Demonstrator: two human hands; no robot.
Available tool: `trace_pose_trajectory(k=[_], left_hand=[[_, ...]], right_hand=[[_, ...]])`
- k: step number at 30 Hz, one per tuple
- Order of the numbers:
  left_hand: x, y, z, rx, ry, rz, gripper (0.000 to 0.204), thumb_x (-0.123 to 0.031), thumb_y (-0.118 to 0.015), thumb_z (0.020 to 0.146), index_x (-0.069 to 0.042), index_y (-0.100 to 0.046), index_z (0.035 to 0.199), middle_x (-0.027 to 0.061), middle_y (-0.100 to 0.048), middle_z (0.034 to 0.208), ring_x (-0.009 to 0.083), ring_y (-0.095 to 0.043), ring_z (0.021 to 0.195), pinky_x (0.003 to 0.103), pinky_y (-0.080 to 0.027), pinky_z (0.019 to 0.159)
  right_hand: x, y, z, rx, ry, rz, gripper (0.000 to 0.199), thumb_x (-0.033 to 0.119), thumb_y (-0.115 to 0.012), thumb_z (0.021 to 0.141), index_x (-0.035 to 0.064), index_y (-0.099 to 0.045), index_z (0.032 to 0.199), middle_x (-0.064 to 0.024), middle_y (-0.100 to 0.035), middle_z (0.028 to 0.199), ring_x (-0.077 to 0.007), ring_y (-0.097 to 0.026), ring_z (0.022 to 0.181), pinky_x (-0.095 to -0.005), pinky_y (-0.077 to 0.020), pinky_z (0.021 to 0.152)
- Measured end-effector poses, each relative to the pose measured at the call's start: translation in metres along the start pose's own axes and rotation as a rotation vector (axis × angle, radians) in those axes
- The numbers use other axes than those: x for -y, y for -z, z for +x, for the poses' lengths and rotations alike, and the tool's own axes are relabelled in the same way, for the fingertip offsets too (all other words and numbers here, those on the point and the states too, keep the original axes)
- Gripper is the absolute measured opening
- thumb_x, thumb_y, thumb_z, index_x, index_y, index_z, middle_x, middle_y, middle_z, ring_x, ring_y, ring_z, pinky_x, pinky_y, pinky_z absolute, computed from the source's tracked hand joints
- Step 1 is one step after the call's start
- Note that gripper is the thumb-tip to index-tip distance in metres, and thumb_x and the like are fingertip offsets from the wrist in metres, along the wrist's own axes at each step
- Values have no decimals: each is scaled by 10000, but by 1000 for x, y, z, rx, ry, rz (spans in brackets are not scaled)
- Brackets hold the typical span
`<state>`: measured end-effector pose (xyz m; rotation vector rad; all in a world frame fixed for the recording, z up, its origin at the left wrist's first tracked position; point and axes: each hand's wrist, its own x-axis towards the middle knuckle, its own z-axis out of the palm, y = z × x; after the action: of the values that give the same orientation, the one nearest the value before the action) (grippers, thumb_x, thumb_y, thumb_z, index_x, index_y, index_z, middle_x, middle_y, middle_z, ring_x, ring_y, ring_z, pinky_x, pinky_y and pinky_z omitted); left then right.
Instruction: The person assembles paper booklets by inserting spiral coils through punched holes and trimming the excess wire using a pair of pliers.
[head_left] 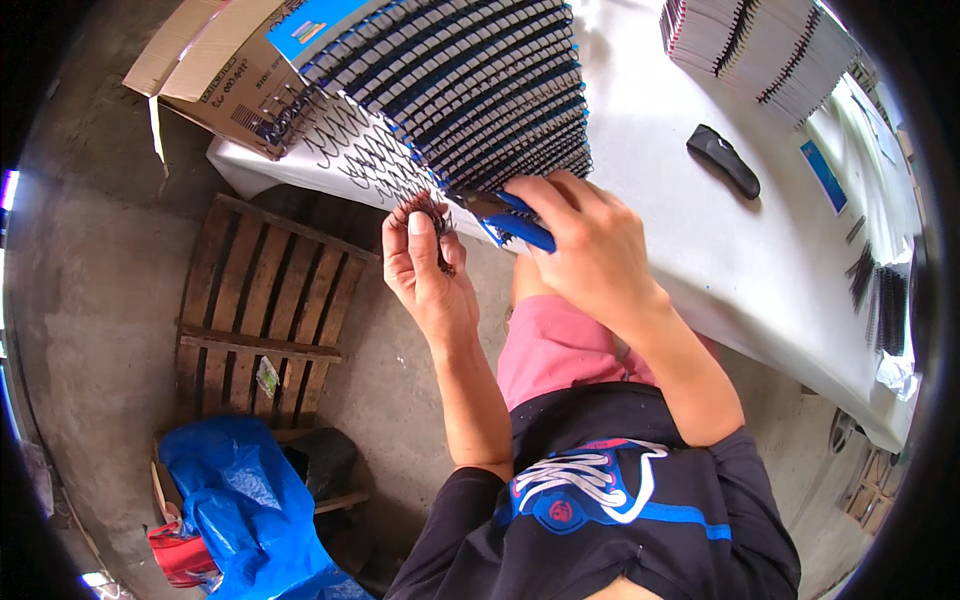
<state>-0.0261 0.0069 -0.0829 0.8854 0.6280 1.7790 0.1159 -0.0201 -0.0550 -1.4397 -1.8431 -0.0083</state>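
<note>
While the left hand (pixel 430 265) pinches a coil bunch (pixel 428 212), the right hand (pixel 597 240) grips pliers (pixel 520 229) at the bound stack (pixel 470 95)

As I observe it, the person's black T-shirt (pixel 610 490) and pink shorts (pixel 555 340) are nearest, on the near side of the stack. Left hand: closed, thumb and fingers pinching the dark bunch just off the stack's near left corner. Right hand: fingers wrapped round the pliers' blue handles at the stack's near edge; whether the jaws are shut, or bite on anything, I cannot tell. Stack: spiral-bound books, dark coils showing row on row, lying on a white-covered table (pixel 640 130). Just left of it: many black wire coils (pixel 350 150) at the table edge. Farther left of the stack: a cardboard box (pixel 230 105). Right of the stack: a black elongated object (pixel 722 162), then a second stack (pixel 765 55), a blue card (pixel 823 177) and a dark coil heap (pixel 889 308). Below and left of the stack, on the floor (pixel 110 330): a wooden pallet (pixel 268 290); farther from the stack, a blue plastic sheet (pixel 240 490).
</note>
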Motion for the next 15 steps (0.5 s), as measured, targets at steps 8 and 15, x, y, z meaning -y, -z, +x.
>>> trace_pose_trajectory(k=[8, 15], left_hand=[[-7, -6, 3, 21, 128, -262, 345, -201, -602, 879, -16, -506, 1153, 67, -616, 912, 37, -423, 528, 154, -323, 444], [-2, -4, 9, 56, 66, -66, 315, -271, -533, 946, -27, -538, 1145, 5, -563, 829, 18, -362, 537, 144, -271, 453]], right_hand=[[7, 15, 7, -131, 58, -77, 543, 173, -766, 601, 174, -575, 1110, -36, -559, 989, -234, -545, 943, -407, -347, 848], [15, 16, 12, -80, 32, -105, 526, 141, -752, 596, 143, -590, 1096, -40, -573, 1011, -262, -545, 928, -419, -382, 805]])
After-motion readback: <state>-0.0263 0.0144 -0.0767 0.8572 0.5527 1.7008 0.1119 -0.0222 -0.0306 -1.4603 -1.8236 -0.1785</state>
